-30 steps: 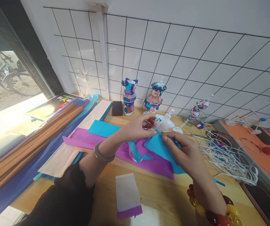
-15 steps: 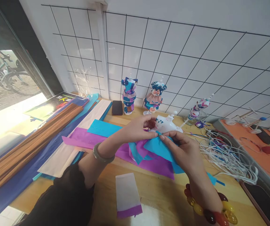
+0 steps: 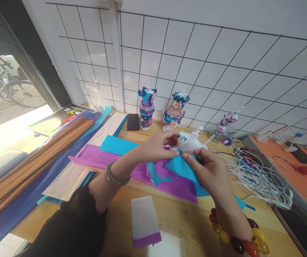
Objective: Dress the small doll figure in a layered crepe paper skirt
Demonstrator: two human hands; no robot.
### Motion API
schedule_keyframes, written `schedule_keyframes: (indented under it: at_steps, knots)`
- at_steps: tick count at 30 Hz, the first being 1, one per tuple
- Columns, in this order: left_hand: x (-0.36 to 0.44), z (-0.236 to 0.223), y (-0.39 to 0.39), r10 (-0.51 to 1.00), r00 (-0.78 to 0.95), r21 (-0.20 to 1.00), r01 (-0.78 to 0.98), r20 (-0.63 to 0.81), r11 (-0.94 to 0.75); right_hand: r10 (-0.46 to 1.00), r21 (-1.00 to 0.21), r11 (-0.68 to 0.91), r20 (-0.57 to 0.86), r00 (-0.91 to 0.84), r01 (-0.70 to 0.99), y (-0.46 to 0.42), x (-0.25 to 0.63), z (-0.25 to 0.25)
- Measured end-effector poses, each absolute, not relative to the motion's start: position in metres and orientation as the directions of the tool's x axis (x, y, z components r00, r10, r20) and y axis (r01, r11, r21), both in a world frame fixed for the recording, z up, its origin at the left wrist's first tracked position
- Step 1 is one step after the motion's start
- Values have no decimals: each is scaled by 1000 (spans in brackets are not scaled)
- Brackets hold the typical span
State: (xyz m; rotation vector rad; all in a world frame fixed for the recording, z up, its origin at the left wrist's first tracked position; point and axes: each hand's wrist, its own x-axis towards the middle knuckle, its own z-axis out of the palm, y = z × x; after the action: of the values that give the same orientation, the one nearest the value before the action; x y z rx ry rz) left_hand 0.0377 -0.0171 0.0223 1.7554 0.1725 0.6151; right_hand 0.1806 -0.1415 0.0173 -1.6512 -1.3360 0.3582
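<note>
My left hand [image 3: 157, 145] and my right hand [image 3: 208, 170] meet above the wooden table [image 3: 185, 228], both pinching the top edge of a piece of blue crepe paper [image 3: 181, 167]. Just behind my fingertips a small white mannequin [image 3: 191, 142] lies tilted, touching my left hand. Under the blue paper are purple sheets [image 3: 107, 160] and another light blue sheet [image 3: 116, 145]. A green bangle sits on my left wrist and a bracelet of amber and red beads on my right.
Long rolls of brown, blue and cream crepe paper [image 3: 35, 167] lie at the left. Two dressed mannequins [image 3: 146, 107] [image 3: 177, 110] and a phone [image 3: 133, 122] stand by the tiled wall. A white and purple paper strip [image 3: 145, 223] lies near me. White wires [image 3: 257, 175] pile at right beside an orange tray [image 3: 298, 160].
My hands have drawn closer together and slightly up toward the white mannequin, gathering the blue paper's edge more tightly. Everything else on the table has stayed put.
</note>
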Motion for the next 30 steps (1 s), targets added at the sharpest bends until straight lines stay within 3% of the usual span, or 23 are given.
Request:
schedule_keyframes:
  at_steps: [12,16,26,28,30]
  knots:
    - [38,20,-15,399,863,939,-212,309,-269,869,-792,43,331,369,608,-138,187,9]
    - [41,19,-16,460,828,935,-203,322,-290,874,-801,65,333,353,594,-136,187,7]
    - [43,18,-12,496,814,944,-182,301,-274,941,-884,71,213,263,463,-137,190,10]
    - [43,18,-11,517,797,943,-189,311,-275,929,-854,88,256,268,512,-138,190,12]
    - [42,20,-11,555,770,944,-190,313,-269,877,-775,138,385,289,616,-140,190,16]
